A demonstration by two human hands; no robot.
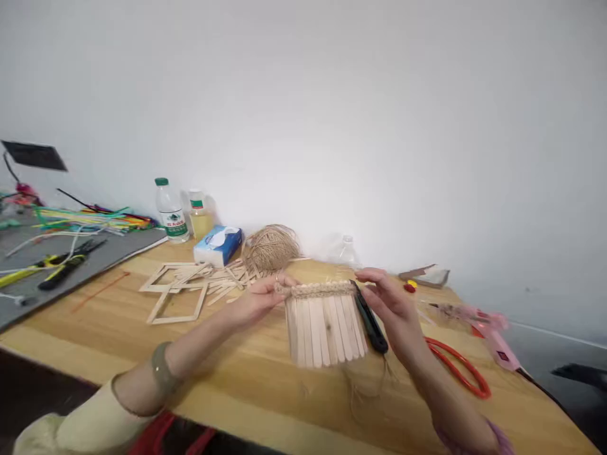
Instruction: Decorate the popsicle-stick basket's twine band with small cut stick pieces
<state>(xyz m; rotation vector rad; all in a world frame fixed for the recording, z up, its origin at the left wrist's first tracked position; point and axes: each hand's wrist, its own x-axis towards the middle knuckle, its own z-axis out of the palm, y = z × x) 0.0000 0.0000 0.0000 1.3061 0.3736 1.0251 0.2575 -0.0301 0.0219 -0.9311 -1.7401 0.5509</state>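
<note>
My left hand pinches the left end of a twine braid that runs along the top of a craft-stick panel. The pale sticks stand side by side, their rounded ends toward me. By the panel's right end is my right hand, its thumb and curved fingers apart with nothing plainly between them. A dark utility knife lies slantwise between the panel and that hand; whether the fingers touch it I cannot tell. Loose twine strands trail on the table below.
A twine ball, loose sticks, stick frames, a tissue pack and a water bottle stand back left. Right are orange-handled scissors and a pink glue gun. Pliers lie on a grey mat.
</note>
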